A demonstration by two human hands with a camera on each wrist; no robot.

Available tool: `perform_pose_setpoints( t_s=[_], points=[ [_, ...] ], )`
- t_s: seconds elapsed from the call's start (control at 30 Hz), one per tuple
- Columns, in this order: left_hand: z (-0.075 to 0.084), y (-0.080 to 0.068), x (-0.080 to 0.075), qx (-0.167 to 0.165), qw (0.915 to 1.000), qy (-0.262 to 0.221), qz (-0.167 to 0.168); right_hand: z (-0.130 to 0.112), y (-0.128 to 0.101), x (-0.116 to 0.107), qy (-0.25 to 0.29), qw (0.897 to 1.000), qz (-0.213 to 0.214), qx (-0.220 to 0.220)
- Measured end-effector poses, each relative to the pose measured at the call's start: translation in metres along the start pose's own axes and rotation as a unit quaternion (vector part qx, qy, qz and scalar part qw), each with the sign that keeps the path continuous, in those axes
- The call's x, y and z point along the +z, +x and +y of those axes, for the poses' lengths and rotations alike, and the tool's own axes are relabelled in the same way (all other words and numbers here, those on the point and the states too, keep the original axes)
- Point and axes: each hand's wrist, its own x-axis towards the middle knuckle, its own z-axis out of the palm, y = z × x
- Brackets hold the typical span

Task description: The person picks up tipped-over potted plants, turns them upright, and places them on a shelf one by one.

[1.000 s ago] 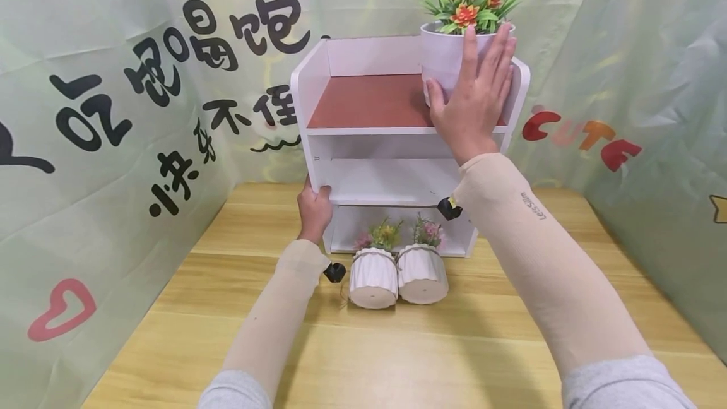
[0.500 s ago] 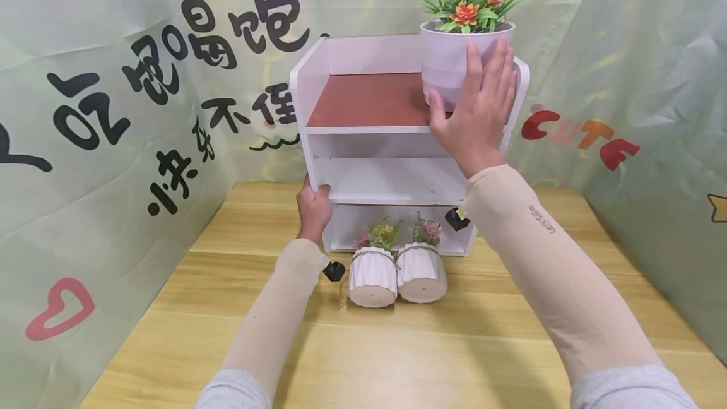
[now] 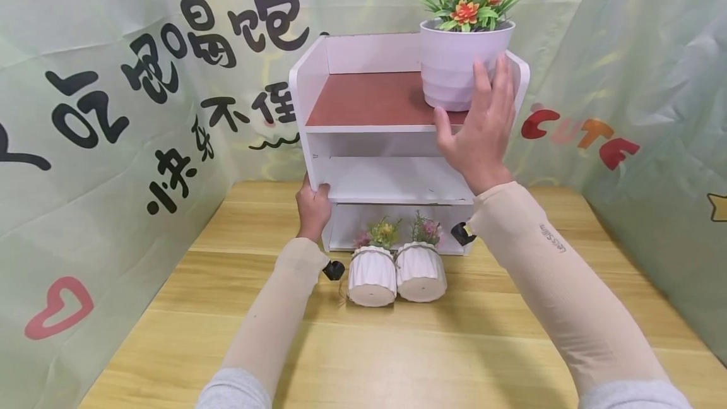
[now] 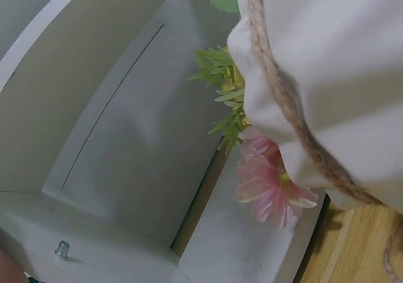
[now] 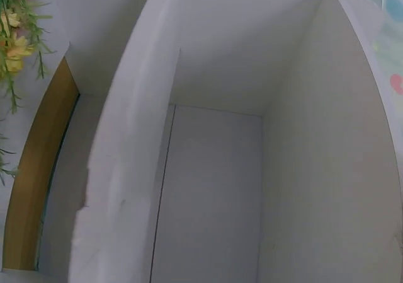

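A white three-tier shelf [image 3: 392, 182] with a reddish-brown top board stands on the wooden table. My left hand [image 3: 314, 210] grips the edge of its left side panel, thumb at the front; the other fingers are mostly hidden. On the top board, at the right, stands a pale lilac flowerpot [image 3: 449, 62] with orange-red flowers and green leaves. My right hand [image 3: 483, 125] is in front of the pot's lower right, fingers straight and pointing up. Whether the fingertips touch the pot I cannot tell. Neither hand shows in full in the wrist views.
Two small white pots, a left one [image 3: 372, 276] and a right one [image 3: 421, 273], tied with twine and holding small flowers, lean back before the bottom tier. A printed curtain [image 3: 130, 219] hangs round the table [image 3: 363, 358] at the back and sides.
My right hand has slid down from the flowerpot's rim toward its base and slightly right. The flowerpot, shelf and left hand have stayed in place.
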Motion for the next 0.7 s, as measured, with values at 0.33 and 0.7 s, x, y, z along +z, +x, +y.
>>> perform_pose_setpoints(
  t_s=[0.33, 0.7],
  points=[
    [-0.001, 0.000, -0.001, 0.000, 1.0000, -0.002, -0.002, 0.000, -0.021, -0.005, 0.046, 0.999, 0.011, -0.013],
    [0.001, -0.001, 0.000, 0.000, 1.0000, -0.006, -0.004, -0.003, -0.042, -0.010, 0.097, 0.995, 0.025, 0.003]
  ],
)
